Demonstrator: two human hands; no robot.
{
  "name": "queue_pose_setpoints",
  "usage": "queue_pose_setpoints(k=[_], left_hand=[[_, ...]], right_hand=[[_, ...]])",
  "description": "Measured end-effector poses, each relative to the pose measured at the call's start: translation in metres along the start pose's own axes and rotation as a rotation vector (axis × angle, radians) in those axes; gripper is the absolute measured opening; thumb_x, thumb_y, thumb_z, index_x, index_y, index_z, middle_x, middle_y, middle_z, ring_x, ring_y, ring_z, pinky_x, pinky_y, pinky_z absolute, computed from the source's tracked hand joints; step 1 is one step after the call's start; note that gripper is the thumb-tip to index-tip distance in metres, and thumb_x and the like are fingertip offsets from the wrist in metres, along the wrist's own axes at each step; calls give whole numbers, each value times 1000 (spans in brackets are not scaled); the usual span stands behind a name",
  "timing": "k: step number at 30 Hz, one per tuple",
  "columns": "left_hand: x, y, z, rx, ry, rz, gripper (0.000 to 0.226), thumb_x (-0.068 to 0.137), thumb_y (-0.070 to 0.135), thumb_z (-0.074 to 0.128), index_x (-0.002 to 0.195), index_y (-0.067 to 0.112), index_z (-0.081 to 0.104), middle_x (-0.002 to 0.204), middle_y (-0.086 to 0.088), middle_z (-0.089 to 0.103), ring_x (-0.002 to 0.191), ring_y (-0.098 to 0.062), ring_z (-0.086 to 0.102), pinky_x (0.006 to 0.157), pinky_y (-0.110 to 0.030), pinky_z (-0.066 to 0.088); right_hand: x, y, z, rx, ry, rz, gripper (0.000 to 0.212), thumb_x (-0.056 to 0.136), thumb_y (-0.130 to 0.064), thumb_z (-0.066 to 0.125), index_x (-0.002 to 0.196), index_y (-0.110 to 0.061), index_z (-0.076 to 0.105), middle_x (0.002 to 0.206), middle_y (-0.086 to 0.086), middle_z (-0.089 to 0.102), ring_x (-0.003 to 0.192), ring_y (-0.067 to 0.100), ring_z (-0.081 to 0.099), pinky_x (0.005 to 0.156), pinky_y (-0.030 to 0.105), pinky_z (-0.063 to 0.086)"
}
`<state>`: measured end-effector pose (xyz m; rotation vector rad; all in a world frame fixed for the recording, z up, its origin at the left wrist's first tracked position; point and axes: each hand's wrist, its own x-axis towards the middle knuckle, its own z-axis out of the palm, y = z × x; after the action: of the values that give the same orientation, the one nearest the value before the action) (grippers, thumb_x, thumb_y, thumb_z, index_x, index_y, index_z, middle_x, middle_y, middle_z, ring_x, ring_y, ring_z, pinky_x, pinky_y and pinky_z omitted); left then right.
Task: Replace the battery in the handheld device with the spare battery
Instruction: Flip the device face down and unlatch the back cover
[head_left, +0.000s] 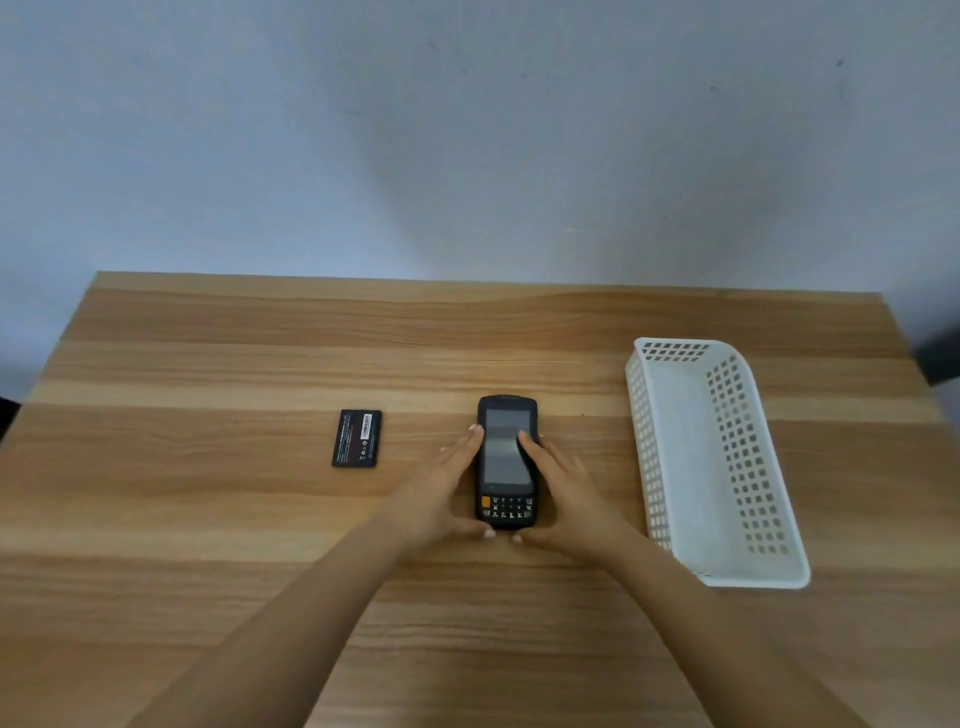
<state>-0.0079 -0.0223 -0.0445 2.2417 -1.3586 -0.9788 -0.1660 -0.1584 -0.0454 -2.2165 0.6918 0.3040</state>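
Note:
A black handheld device (505, 457) with a grey screen and a small keypad lies face up at the middle of the wooden table (208, 519). My left hand (447, 493) lies against its left side, thumb at the bottom edge. My right hand (561, 493) presses against its right side, with one finger resting on the screen. Both hands clasp the device where it lies. The spare battery (357, 438), a flat black rectangle with a barcode label, rests on the table to the left of the device, apart from my hands.
A white perforated plastic basket (737, 467), with nothing in it, stands to the right of the device. A pale wall rises behind the table's far edge.

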Motion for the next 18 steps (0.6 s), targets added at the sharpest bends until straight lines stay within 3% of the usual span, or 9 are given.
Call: queue_pose_setpoints(k=[2, 4, 7, 10, 13, 16, 18], left_hand=[[0, 1, 0, -29, -5, -7, 122, 67, 37, 82, 150, 29, -6, 160, 10, 3, 146, -10, 9, 118, -28, 12], [0, 2, 0, -34, -6, -9, 121, 68, 36, 82, 150, 28, -7, 160, 12, 0, 146, -8, 8, 115, -23, 10], [0, 1, 0, -32, -24, -16, 120, 68, 38, 82, 151, 25, -4, 160, 12, -2, 146, -8, 6, 117, -24, 11], [1, 1, 0, -18, -21, -22, 118, 67, 39, 82, 151, 22, 1, 160, 10, -1, 147, -9, 8, 118, -25, 15], [0, -3, 4, -2, -19, -13, 117, 66, 45, 81, 151, 21, 5, 161, 7, 1, 147, -11, 5, 116, -23, 10], [0, -8, 6, 79, 18, 7, 115, 64, 58, 75, 151, 24, 8, 161, 8, 6, 147, -12, 7, 121, -32, 14], [-1, -5, 3, 108, 43, 40, 112, 63, 63, 73, 150, 26, 14, 159, 8, 12, 144, -12, 9, 120, -37, 19]], right_hand=[[-1, -1, 0, 144, -7, 0, 120, 66, -34, 83, 151, -40, -2, 159, -10, 14, 143, 11, 19, 115, 35, 29], [-4, -4, -1, 436, 11, 23, 116, 68, -28, 84, 150, -40, 4, 150, -16, 28, 135, 4, 33, 108, 27, 36], [-3, -4, -2, 791, 133, 133, 96, 78, -22, 77, 151, -32, 15, 137, -18, 43, 121, 6, 50, 100, 29, 45], [7, -4, -2, 1048, 232, 297, 70, 85, -16, 70, 146, -15, 35, 128, -6, 60, 114, 11, 59, 102, 35, 47], [13, -11, -3, 962, 198, 355, 44, 89, -25, 65, 130, -14, 58, 118, 0, 69, 108, 14, 65, 97, 36, 51], [16, -22, -8, 729, 178, 327, 42, 88, -36, 63, 124, -15, 62, 113, -3, 70, 102, 9, 64, 88, 28, 53], [16, -27, -11, 631, 256, 296, 36, 88, -34, 65, 117, -14, 66, 99, -7, 69, 90, 2, 62, 74, 18, 51]])
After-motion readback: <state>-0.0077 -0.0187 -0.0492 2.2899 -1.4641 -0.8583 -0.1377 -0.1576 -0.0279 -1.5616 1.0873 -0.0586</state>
